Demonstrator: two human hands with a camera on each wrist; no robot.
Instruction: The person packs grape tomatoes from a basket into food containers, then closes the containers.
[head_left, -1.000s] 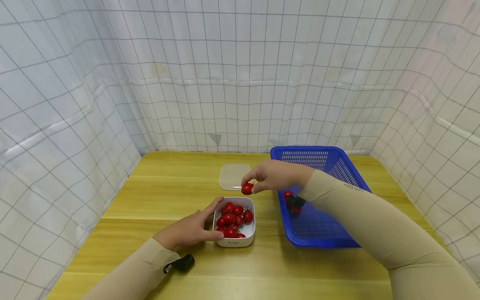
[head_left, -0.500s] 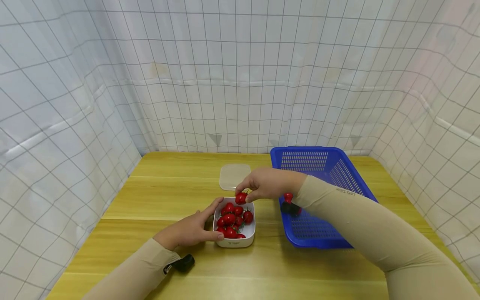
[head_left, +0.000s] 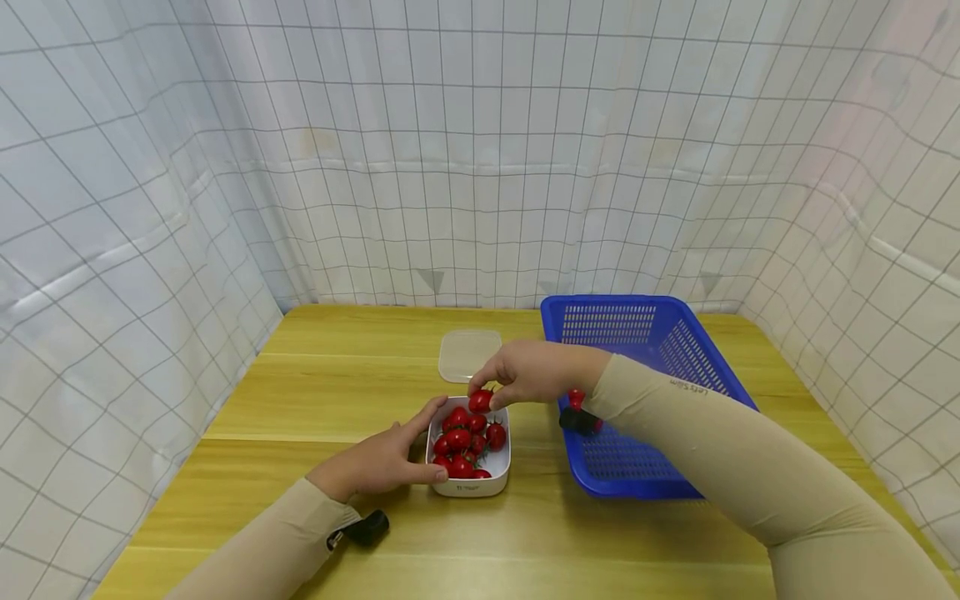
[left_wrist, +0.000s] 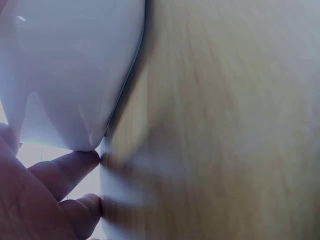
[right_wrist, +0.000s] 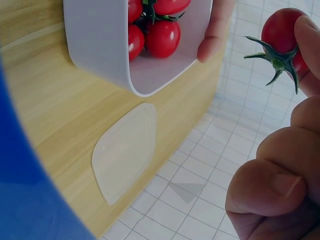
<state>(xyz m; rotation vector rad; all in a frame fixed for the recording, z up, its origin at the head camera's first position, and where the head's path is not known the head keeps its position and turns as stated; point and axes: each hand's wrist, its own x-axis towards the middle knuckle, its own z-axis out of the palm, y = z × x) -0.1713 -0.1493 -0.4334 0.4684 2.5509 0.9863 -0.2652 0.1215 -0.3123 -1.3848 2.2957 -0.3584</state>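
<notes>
My right hand [head_left: 538, 371] pinches a cherry tomato [head_left: 480, 402] over the back right corner of a white square container [head_left: 469, 487]. Seen from the right wrist, the tomato [right_wrist: 281, 31] has its green star-shaped stem end exposed. Several cherry tomatoes [head_left: 458, 438] fill most of the container, with some bare floor along its right side. My left hand [head_left: 378, 458] holds the container from the left, thumb at the front and forefinger at the back left corner. In the left wrist view, fingertips [left_wrist: 82, 157] touch the container's white wall [left_wrist: 70, 60].
A blue perforated basket [head_left: 622, 486] stands to the right, partly under my right forearm, with a few red tomatoes [head_left: 576, 398] at its left side. Behind the container, a translucent lid [head_left: 467, 354] lies flat on the wooden table [head_left: 337, 375]. White gridded curtains surround the table.
My right hand has moved left and toward me, carrying the cherry tomato from near the lid to above the container's back edge. The left hand and container have stayed put.
</notes>
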